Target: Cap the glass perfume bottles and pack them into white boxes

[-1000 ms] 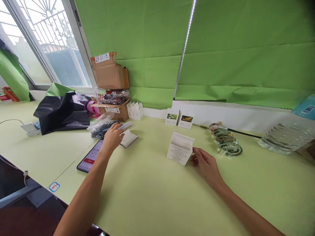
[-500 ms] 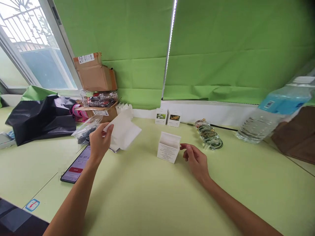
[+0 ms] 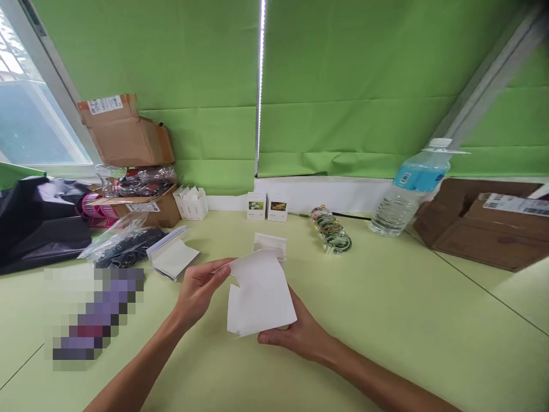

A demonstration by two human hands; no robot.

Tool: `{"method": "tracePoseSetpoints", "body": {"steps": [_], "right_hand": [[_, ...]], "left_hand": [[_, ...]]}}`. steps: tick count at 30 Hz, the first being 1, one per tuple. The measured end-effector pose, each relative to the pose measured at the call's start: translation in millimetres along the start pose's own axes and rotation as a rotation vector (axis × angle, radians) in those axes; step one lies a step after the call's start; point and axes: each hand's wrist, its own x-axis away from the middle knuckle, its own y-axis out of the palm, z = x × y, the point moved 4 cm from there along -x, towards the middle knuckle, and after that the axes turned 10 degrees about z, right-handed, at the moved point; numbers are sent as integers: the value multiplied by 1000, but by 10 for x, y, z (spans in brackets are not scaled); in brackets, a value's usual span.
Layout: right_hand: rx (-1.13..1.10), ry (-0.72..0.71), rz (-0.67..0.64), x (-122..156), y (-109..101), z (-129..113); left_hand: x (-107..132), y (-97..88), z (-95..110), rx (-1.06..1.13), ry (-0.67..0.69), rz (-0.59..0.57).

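A blank white folding box, pressed mostly flat, is the white carton (image 3: 263, 294) held up in front of me. My left hand (image 3: 199, 292) pinches its upper left flap between thumb and fingers. Behind its lower right corner is my right hand (image 3: 300, 332), thumb stretched out below the carton's bottom edge, its other fingers hidden by the carton. Just beyond stands a small white box (image 3: 270, 243) with its top flap up, partly covered by the carton. To the left lies a stack of flat white cartons (image 3: 175, 256).
Two small picture boxes (image 3: 266, 207) stand by the wall. Bagged bangles (image 3: 331, 229) and a water bottle (image 3: 407, 189) are at right, beside a brown cardboard box (image 3: 480, 229). A plastic bag of dark items (image 3: 128, 246) and a blurred-out phone (image 3: 98, 315) lie left.
My left hand has brought the white carton from the stack to the middle, toward me. My right hand has left the small box and moved behind the carton. The view has turned right.
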Motion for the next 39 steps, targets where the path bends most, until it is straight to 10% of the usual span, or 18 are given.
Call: {"method": "tracePoseSetpoints", "body": {"steps": [12, 39], "right_hand": [[-294, 73, 31, -125, -200, 6], [-104, 24, 17, -318, -373, 38]], "left_hand": [[209, 366, 79, 22, 3, -307], [328, 679, -226, 27, -41, -192]]}}
